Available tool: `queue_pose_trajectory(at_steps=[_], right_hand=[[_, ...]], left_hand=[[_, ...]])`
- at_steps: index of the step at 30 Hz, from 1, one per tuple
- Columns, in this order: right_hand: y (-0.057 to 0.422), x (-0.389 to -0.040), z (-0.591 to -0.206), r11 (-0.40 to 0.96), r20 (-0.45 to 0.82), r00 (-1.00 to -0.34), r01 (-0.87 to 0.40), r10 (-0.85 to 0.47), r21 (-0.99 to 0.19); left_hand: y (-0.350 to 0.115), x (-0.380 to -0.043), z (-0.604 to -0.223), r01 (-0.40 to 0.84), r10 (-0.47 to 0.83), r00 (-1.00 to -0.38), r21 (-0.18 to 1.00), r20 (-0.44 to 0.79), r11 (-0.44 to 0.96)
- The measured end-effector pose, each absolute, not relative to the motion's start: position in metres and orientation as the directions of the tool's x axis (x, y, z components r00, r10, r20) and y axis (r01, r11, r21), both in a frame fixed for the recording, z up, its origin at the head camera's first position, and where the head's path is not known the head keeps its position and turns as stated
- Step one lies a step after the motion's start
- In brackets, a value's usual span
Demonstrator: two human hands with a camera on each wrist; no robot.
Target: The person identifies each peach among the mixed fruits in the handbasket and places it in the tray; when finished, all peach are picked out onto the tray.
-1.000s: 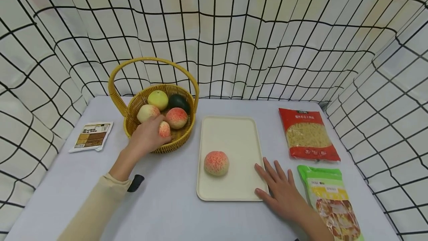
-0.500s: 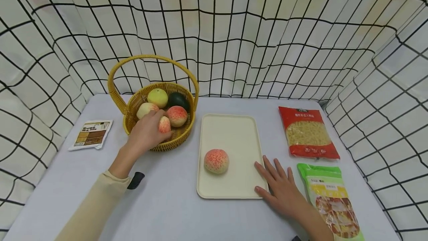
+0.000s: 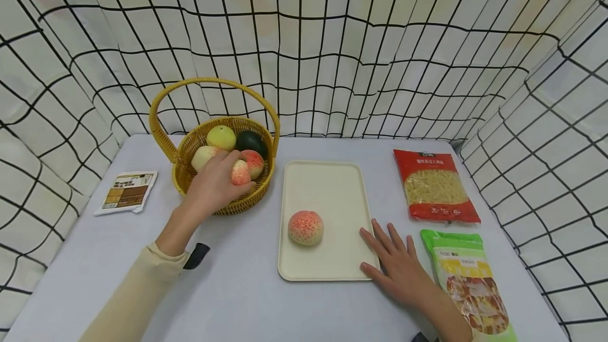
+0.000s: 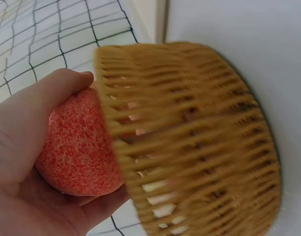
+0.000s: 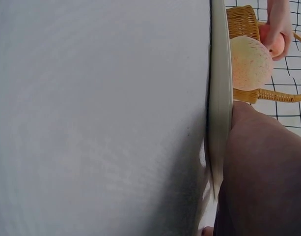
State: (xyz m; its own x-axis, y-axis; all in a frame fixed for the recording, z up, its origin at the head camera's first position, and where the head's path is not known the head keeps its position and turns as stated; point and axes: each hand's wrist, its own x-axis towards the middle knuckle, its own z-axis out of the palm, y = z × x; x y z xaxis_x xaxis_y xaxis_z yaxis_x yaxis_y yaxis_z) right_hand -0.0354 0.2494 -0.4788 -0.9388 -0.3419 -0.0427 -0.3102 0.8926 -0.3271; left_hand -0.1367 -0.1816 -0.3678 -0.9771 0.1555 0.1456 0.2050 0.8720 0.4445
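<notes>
In the head view my left hand (image 3: 217, 183) grips a speckled red peach (image 3: 240, 173) at the front of the yellow wicker basket (image 3: 179, 170). The left wrist view shows thumb and fingers curled round that peach (image 4: 81, 145), next to the woven wall (image 4: 189, 132). Inside the basket lie a pale peach (image 3: 203, 158), another red-tipped peach (image 3: 254, 163), a yellow-green round fruit (image 3: 221, 138) and a dark green fruit (image 3: 250, 142). Another peach (image 3: 306, 228) sits on the cream tray (image 3: 332, 183). My right hand (image 3: 399, 265) rests with spread fingers on the tray's right edge.
A red pasta bag (image 3: 436, 188) and a green-topped food packet (image 3: 475, 284) lie on the right. A small white-and-brown packet (image 3: 127, 192) lies left of the basket. The basket's tall handle (image 3: 214, 81) arches over it. Black-lined netting (image 3: 323, 67) encloses the white table (image 3: 233, 289).
My left hand has shifted slightly right and up with the peach, now partly covering the red-tipped peach behind it. The right hand stays on the tray edge.
</notes>
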Motion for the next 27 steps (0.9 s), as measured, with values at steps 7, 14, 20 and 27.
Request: queue_pose_trajectory(at_steps=[7,14,20,27], right_hand=[[0.250,-0.037,-0.480,0.893,-0.040,-0.938,-0.315,-0.345,-0.321],[0.250,-0.036,-0.480,0.893,-0.038,-0.937,-0.318,-0.347,-0.320],[0.249,-0.036,-0.479,0.892,-0.044,-0.938,-0.313,-0.345,-0.326],[0.249,-0.036,-0.478,0.895,-0.054,-0.939,-0.304,-0.339,-0.328]], left_hand=[[-0.170,-0.139,-0.363,0.258,0.199,-0.964,0.441,0.175,0.860],[-0.160,-0.139,-0.360,0.278,0.213,-0.958,0.446,0.191,0.851],[-0.154,-0.138,-0.358,0.295,0.231,-0.954,0.452,0.191,0.842],[-0.144,-0.138,-0.356,0.304,0.249,-0.952,0.470,0.177,0.829]])
